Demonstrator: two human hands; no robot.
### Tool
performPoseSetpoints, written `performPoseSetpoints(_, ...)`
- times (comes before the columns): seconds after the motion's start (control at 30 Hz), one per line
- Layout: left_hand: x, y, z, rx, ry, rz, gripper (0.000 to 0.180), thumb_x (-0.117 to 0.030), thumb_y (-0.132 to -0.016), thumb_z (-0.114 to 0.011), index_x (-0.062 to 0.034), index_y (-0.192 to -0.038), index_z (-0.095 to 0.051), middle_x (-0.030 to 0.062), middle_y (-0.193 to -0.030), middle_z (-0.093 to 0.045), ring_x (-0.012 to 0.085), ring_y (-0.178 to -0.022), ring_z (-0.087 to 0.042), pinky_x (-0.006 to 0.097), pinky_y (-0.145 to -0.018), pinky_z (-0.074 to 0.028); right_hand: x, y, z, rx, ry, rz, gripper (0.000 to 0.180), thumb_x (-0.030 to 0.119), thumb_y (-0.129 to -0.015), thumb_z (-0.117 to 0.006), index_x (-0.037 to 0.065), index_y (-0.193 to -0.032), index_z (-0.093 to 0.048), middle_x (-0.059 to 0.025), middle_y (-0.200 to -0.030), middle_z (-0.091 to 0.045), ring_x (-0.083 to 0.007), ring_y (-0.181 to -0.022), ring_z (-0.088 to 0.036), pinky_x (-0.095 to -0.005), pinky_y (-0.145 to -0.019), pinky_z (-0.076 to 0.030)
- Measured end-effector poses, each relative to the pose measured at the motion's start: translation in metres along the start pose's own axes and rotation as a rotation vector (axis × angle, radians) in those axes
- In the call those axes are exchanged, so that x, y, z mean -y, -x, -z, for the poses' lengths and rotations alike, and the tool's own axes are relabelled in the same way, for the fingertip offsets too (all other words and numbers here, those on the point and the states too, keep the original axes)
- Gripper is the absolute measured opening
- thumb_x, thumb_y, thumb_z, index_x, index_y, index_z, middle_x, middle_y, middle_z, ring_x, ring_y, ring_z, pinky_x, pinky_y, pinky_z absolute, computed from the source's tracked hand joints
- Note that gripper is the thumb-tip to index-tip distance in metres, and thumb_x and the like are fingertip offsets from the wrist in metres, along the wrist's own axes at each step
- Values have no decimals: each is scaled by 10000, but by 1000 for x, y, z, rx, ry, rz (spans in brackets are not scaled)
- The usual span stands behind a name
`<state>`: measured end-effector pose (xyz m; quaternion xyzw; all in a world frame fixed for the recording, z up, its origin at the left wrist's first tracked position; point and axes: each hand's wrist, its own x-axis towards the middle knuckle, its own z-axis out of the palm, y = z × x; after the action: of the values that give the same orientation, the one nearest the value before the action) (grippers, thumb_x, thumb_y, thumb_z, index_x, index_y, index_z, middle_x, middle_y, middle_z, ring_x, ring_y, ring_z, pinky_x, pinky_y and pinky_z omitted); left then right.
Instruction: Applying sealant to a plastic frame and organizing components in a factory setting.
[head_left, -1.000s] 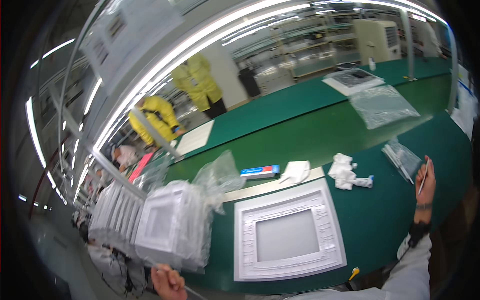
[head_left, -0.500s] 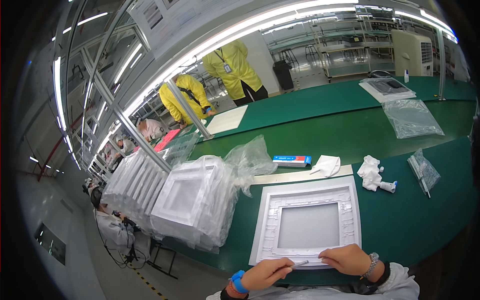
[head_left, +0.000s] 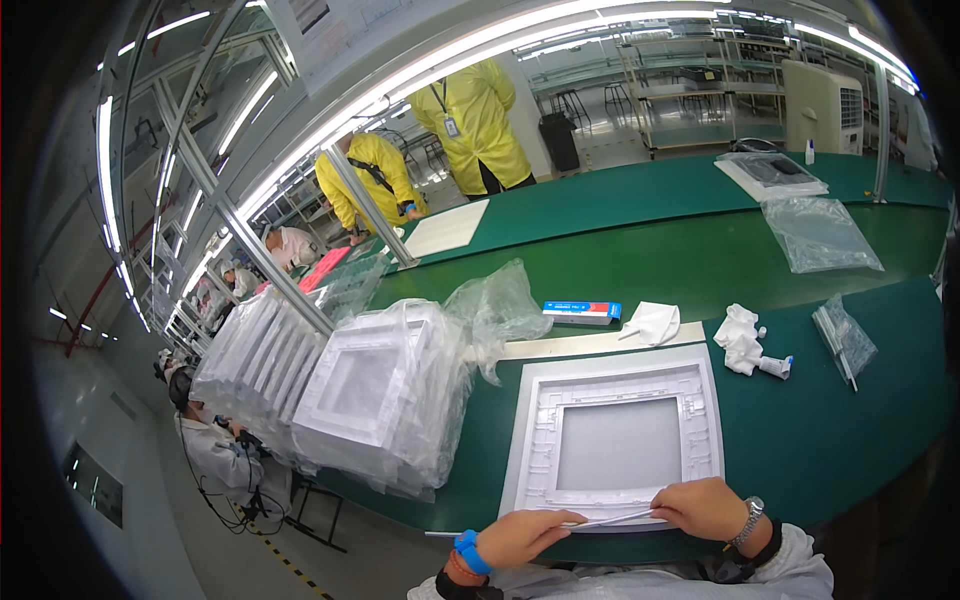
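Note:
A white moulded plastic frame [head_left: 620, 400] with a grey pane in its middle lies flat on the green table [head_left: 850, 430] in front of me. My left hand [head_left: 520, 537] and my right hand [head_left: 708, 507] rest at the frame's near edge. Between them they hold a long thin strip [head_left: 600, 520], one end in each hand, lying along that edge. A blue band is on my left wrist and a watch on my right.
A stack of white frames in clear bags [head_left: 370, 395] stands left of the frame. Beyond it lie a blue box [head_left: 582, 312], a white cloth [head_left: 652, 323], a crumpled wipe with a small bottle [head_left: 745, 340] and clear bags [head_left: 845, 340]. People in yellow coats [head_left: 475, 110] work behind.
A second ago my right hand was out at the right of the table and my left low at the left. Both have come together at the frame's near edge, holding the strip.

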<state>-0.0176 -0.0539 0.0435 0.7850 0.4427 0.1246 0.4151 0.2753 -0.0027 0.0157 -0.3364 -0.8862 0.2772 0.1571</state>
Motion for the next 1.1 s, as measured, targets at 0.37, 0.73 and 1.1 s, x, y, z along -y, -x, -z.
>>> performPoseSetpoints(0.37, 19, -1, -18, 95, 199, 63, 290, -251, -969, -441, -66, -1148, -573, 77, -740, -558, 154, -645, -506, 258, -629, -423, 12, -11, -11, -22, -331, 19, 172, 233, -875, -575, 79, -904, -647, -100, -761, -645, -255, -650, -620, -302, -607, -488)
performPoseSetpoints(0.73, 32, 5, -33, 143, 522, 108, 289, -267, -980, -415, -38, -1000, -590, 14, -661, -455, 91, -611, -384, 217, -583, -350, 14, -20, -7, 83, -524, 30, 210, 279, -897, -557, 86, -897, -639, -83, -703, -626, -224, -601, -598, -288, -575, -463)
performPoseSetpoints(1.1, 35, 13, -46, 91, 681, 115, 237, -193, -967, -436, -35, -1073, -577, -20, -738, -506, 54, -686, -440, 200, -633, -381, 13, -10, -11, -9, -529, -110, 155, 181, -894, -549, 39, -864, -605, -108, -684, -604, -235, -583, -574, -295, -568, -449)
